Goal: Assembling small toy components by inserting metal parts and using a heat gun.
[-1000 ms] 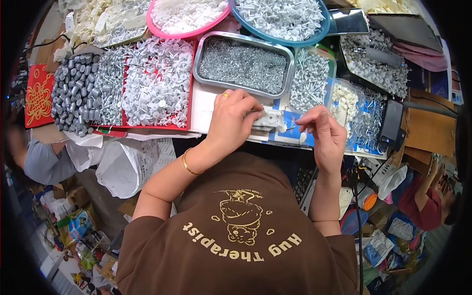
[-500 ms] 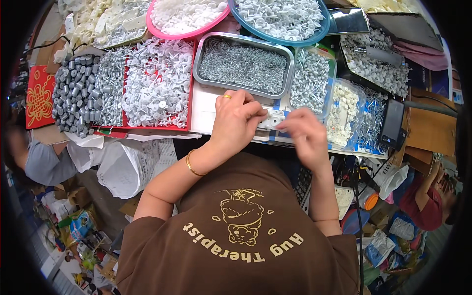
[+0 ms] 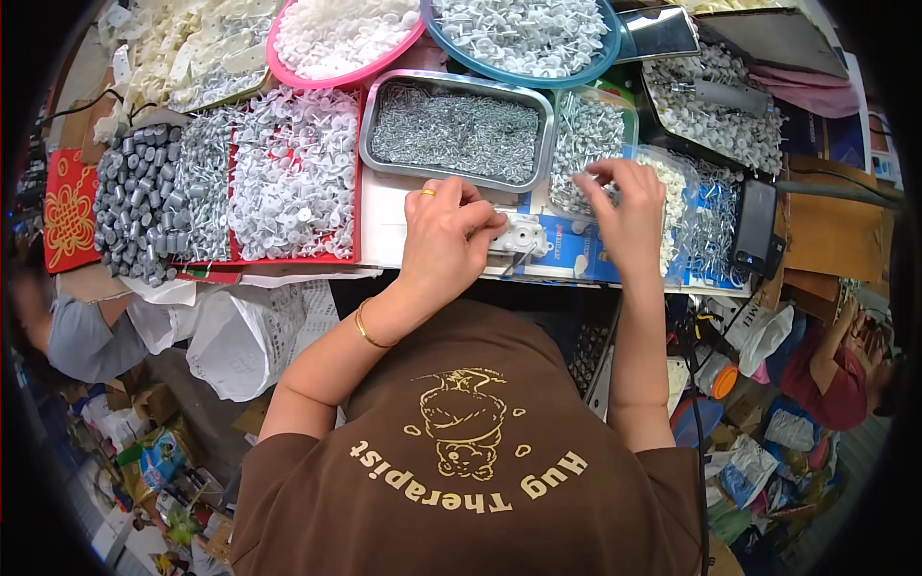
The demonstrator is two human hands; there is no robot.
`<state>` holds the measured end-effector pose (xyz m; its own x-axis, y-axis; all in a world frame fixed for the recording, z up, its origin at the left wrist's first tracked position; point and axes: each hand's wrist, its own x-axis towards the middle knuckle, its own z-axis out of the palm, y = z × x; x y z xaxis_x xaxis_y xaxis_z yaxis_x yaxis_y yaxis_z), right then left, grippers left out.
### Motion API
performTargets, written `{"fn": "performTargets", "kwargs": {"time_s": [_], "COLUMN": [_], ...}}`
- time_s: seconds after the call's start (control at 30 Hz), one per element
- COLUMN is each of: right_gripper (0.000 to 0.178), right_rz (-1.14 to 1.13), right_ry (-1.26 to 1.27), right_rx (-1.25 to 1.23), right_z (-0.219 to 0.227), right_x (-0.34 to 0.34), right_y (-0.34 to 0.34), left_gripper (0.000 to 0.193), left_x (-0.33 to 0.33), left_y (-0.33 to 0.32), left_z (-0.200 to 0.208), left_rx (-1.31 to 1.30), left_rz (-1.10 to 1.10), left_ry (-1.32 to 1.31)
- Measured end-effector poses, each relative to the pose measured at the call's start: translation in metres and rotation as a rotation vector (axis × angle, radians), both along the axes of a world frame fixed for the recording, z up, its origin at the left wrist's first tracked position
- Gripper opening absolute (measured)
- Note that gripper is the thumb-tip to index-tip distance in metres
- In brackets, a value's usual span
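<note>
My left hand (image 3: 449,235) pinches the left end of a small white plastic fitting (image 3: 521,234) at the table's front edge. The fitting has round raised bosses, and a thin metal bit shows at its lower side. My right hand (image 3: 629,209) is lifted to the right of it, apart from the fitting, thumb and forefinger spread. Its fingertips hover at the near side of a clear tub (image 3: 588,130) of metal screws or pins. I see nothing between them. Beyond my left hand stands a metal tray (image 3: 457,130) full of tiny silver pins.
A red box (image 3: 293,173) of white-headed pins and grey cylinders (image 3: 144,187) lie left. Pink (image 3: 346,38) and teal (image 3: 523,36) basins of white parts stand behind. White bits (image 3: 669,206), metal hooks (image 3: 709,226) and a black device (image 3: 755,228) are right.
My right hand has moved off the fitting, up and to the right toward the clear tub, its fingers parting. My left hand keeps its hold. The whole view has shifted slightly.
</note>
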<state>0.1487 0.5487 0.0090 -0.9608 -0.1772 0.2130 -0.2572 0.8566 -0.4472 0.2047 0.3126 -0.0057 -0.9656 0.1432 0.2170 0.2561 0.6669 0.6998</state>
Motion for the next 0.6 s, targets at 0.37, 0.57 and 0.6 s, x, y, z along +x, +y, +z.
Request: {"fn": "performTargets", "kwargs": {"time_s": [0.37, 0.57, 0.6], "right_gripper": [0.014, 0.012, 0.011], "right_rz": [-0.013, -0.075, -0.035], "right_ry": [-0.074, -0.186, -0.211], "right_rx": [-0.121, -0.558, -0.547], "right_z": [-0.008, 0.018, 0.015], "right_x": [-0.014, 0.006, 0.006], "right_y": [0.009, -0.013, -0.015], "left_gripper": [0.011, 0.008, 0.009], "left_x": [-0.013, -0.042, -0.046], "left_y": [-0.086, -0.176, -0.175], "left_z": [0.03, 0.022, 0.018], "left_rx": [-0.178, -0.568, -0.495], "left_rz": [0.125, 0.407, 0.363], "left_ry": [0.107, 0.199, 0.107]}}
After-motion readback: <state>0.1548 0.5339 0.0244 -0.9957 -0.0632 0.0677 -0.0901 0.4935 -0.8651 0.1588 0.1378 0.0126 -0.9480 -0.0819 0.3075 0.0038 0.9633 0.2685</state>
